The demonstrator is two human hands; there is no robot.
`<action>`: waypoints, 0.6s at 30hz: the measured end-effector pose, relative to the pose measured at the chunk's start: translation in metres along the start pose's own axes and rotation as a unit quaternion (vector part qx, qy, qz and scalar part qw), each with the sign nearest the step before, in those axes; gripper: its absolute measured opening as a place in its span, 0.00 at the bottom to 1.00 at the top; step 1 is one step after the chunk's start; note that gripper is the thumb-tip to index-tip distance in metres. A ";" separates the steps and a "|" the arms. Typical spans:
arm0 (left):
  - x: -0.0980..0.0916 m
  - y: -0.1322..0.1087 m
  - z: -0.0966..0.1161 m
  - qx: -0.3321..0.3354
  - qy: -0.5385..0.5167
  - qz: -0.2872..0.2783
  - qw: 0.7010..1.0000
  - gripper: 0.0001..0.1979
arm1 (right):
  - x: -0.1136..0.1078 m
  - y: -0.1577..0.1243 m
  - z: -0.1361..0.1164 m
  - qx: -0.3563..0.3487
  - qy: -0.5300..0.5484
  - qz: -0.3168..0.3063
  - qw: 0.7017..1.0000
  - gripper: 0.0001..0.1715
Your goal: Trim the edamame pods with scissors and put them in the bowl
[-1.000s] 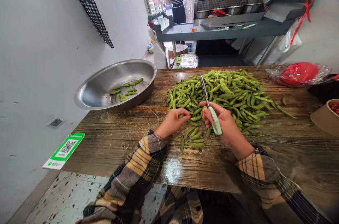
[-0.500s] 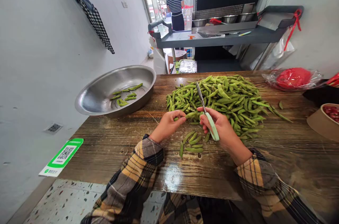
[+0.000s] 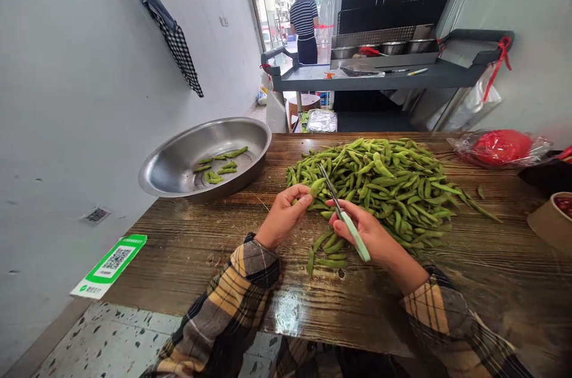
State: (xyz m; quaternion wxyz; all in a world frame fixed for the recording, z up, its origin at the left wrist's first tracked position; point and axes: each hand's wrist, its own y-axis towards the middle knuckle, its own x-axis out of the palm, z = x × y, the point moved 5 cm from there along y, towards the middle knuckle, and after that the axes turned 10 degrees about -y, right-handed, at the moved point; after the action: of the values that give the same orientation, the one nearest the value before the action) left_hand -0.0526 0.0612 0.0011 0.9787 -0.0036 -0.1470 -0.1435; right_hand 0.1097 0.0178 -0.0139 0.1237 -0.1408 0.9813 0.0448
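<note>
My left hand (image 3: 285, 216) pinches a green edamame pod (image 3: 316, 186) by one end, just above the table's near side. My right hand (image 3: 367, 234) grips pale green-handled scissors (image 3: 344, 218) whose blades point up and left, their tips at the pod. Behind both hands lies a big pile of edamame pods (image 3: 384, 178) on the dark wooden table (image 3: 201, 241). A few loose pods (image 3: 328, 248) lie between my wrists.
A steel basin (image 3: 179, 172) holding several pods sits at the table's left far corner. A red bag in clear plastic (image 3: 500, 146) and a brown paper bowl (image 3: 547, 220) are at the right. Beyond stands a grey cart (image 3: 379, 74) and a person in a striped top (image 3: 304, 29).
My left hand lifted a pod off the pile's near edge and brought it to the scissors. The scissors tilted further left toward the pod. The view shifted slightly down.
</note>
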 end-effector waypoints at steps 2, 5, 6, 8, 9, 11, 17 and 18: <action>0.003 -0.001 0.001 0.014 0.048 -0.009 0.999 0.12 | 0.000 0.000 0.000 0.000 -0.002 -0.002 1.000 0.29; 0.006 -0.003 0.005 0.033 0.106 -0.016 0.994 0.11 | 0.000 0.000 -0.002 0.002 -0.009 0.005 1.000 0.28; 0.006 -0.003 0.005 0.035 0.115 -0.016 0.993 0.11 | 0.000 0.000 -0.003 0.003 -0.015 0.009 1.000 0.27; 0.007 -0.003 0.007 0.036 0.124 -0.017 0.992 0.10 | 0.000 0.000 -0.002 0.008 -0.029 0.017 0.999 0.26; 0.007 -0.003 0.007 0.036 0.126 -0.016 0.991 0.10 | 0.000 0.000 -0.002 0.012 -0.036 0.021 0.999 0.26; 0.006 -0.003 0.007 0.036 0.130 -0.010 0.991 0.10 | 0.000 0.001 0.001 0.016 -0.056 0.027 0.998 0.25; 0.005 -0.001 0.006 0.028 0.130 0.005 0.991 0.11 | -0.001 0.002 0.007 0.007 -0.126 0.043 0.991 0.28; 0.005 -0.001 0.006 0.026 0.128 0.006 0.991 0.11 | -0.001 0.002 0.008 0.009 -0.135 0.043 0.990 0.28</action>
State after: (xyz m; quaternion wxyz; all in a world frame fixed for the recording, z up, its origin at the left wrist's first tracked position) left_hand -0.0501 0.0591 0.0077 0.9900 0.0398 -0.0247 -0.1332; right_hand 0.1122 0.0210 -0.0207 0.2543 -0.0901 0.9610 0.0599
